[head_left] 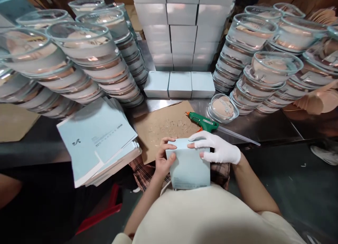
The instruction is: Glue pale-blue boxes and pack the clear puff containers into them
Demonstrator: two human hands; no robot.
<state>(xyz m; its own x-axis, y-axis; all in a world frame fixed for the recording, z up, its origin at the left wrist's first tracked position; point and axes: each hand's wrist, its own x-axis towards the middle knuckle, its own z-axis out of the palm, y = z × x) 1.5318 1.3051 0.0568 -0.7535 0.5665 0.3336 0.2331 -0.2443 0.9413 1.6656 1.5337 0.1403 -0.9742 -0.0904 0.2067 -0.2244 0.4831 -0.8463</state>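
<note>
A pale blue box [188, 166] stands against my chest at the table's near edge. My bare left hand [163, 158] grips its left top corner, thumb on the front face. My right hand [218, 148], in a white fingerless glove, presses down on the box's top flap from the right. Just beyond the box lies a green glue gun [202, 121] on a brown cardboard sheet [158, 126] spotted with dried glue.
A stack of flat, unfolded pale blue cartons [96, 140] lies at the left. Three closed boxes [179, 84] sit in a row before a wall of stacked boxes [182, 29]. Tall stacks of clear round containers [87, 60] flank both sides; one single container [223, 108] stands by the glue gun.
</note>
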